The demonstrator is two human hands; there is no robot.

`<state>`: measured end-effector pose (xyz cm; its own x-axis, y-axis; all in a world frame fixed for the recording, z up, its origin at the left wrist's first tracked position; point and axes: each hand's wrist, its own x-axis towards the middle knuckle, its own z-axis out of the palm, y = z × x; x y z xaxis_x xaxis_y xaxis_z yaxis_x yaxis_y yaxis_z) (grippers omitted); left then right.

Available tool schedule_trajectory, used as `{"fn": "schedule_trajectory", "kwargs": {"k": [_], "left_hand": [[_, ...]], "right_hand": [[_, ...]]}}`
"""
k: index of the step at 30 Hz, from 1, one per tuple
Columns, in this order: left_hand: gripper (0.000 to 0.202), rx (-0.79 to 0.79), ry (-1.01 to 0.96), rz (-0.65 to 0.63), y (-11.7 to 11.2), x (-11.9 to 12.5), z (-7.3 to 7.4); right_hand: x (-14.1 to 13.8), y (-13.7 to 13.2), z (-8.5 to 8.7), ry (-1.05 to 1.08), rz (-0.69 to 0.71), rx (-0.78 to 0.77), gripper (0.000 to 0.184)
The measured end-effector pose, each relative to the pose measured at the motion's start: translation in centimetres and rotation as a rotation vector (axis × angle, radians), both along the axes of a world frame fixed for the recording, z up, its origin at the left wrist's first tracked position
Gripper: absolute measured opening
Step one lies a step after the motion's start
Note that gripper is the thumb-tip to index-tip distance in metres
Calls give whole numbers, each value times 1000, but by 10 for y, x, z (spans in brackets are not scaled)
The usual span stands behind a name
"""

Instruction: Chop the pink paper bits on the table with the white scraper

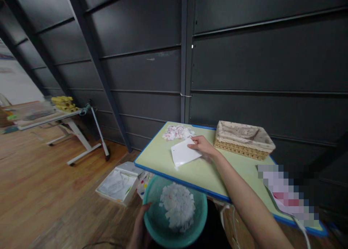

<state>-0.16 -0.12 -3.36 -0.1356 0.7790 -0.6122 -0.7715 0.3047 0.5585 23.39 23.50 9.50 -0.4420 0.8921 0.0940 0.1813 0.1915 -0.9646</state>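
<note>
My right hand [200, 146] pinches the right edge of a white card [185, 152], fingers closed with the thumb on top. The card is tilted just above the pale green tabletop [154, 152] and has a small dark spot near one corner. Behind it lies a pile of small white scraps with reddish marks [178, 132]. Below the table's front edge is a teal basin [154, 225], holding a heap of small white pieces [178, 207]. My left hand [141, 220] grips the basin's left rim; most of its fingers are hidden.
A cloth-lined wicker basket [239, 151] stands at the table's back right. A blurred-out flat object [288, 198] lies near the right end. On the floor to the left is an open white box [118, 185]. A wheeled table [78, 133] stands farther left; dark wall panels [141, 71] rise behind.
</note>
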Motion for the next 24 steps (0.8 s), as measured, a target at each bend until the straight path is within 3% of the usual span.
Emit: {"fn": "schedule_trajectory", "kwargs": {"k": [4,8,10,13,15,17,20,24], "left_hand": [[45,27,7,-10,0,4,29],[41,8,2,-12,0,9,48],[37,10,27,-10,0,10,51],[29,-4,69,2,0,9,51],[29,-16,77,1,1,7,52],[33,-14,83,-14,1,6,53],[40,-14,99,-51,-1,3,56],[38,-31,119,-42,-1,2,58]], "right_hand": [[-11,-16,1,74,236,-221,32],[-16,-19,1,81,320,-260,37],[-16,-13,0,180,192,-221,40],[-9,2,-3,267,-234,18,44],[-1,10,-3,142,-501,254,42],[6,14,-2,-78,-676,423,40],[11,13,-1,-361,-790,484,39],[7,8,0,-517,-779,470,39]]}}
